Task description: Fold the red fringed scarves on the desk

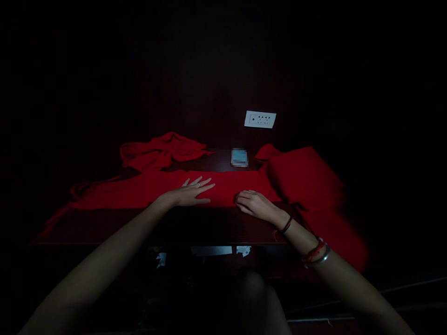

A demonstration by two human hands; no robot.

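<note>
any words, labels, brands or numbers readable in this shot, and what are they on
No text can be read.
small blue object on the table: blurred, unreadable.
white socket plate: only holes show, no legible lettering.
red cloth: no print visible.

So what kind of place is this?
Probably a dim indoor room: a dark wooden desk set against a wall, a white wall socket above it, and red cloth spread across it under the left hand.

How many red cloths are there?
3: a crumpled cloth at back left, a flat cloth under the left hand, touching the right hand, a heaped cloth at right. Darkness may hide more.
</note>
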